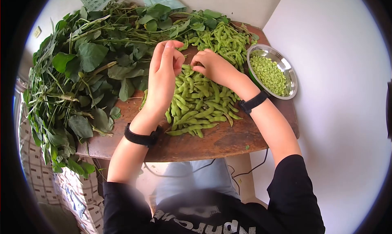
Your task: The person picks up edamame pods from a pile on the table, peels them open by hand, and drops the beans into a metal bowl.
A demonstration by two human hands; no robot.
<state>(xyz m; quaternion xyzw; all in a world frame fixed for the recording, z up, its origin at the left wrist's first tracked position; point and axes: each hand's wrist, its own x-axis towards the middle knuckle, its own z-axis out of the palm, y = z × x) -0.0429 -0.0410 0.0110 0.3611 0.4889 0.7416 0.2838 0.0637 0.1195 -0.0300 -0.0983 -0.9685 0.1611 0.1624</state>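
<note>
Worn table wood lay nearest, heaped with green pods. Light, steady fingertips suited them best. This heap's far end sat just below the right hand, thumb and fingertips close together, and beside the curled left hand; whether either gripped a pod could not be told.

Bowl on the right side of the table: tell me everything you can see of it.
The bowl is round and shiny silver inside, metal by its look, with a smooth rim; a bit of green shows on its outer left side. It is partly filled with loose green beans. It stands open side up at the right edge of the table, by the white wall. The right hand is apart from it.
</note>
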